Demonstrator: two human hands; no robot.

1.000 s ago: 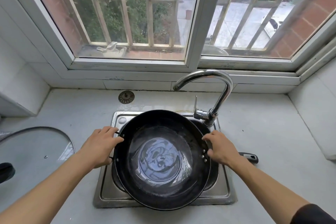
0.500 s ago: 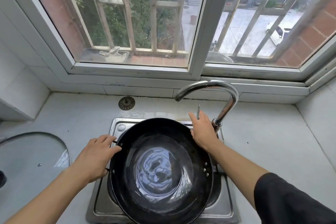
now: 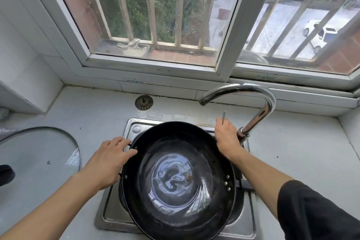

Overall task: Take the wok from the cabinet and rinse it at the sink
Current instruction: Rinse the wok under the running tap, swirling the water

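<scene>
A black wok (image 3: 178,179) sits over the steel sink (image 3: 113,214), with swirling water pooled in its bottom. My left hand (image 3: 110,160) grips the small loop handle on the wok's left rim. My right hand (image 3: 227,138) is at the wok's far right rim, its fingers closed on the thin metal lever (image 3: 223,116) of the chrome tap (image 3: 259,111). The tap's spout arches left, above the counter behind the wok; no water runs from it. The wok's long handle is mostly hidden under my right forearm.
A glass lid (image 3: 39,152) lies on the counter at the left. A round sink strainer (image 3: 144,102) rests on the counter behind the sink. The window sill and wall close off the back; a tiled wall rises at the left.
My right hand left the wok's right rim and moved up to the tap lever, where it now holds. My left hand stayed on the wok. The view shifted closer.
</scene>
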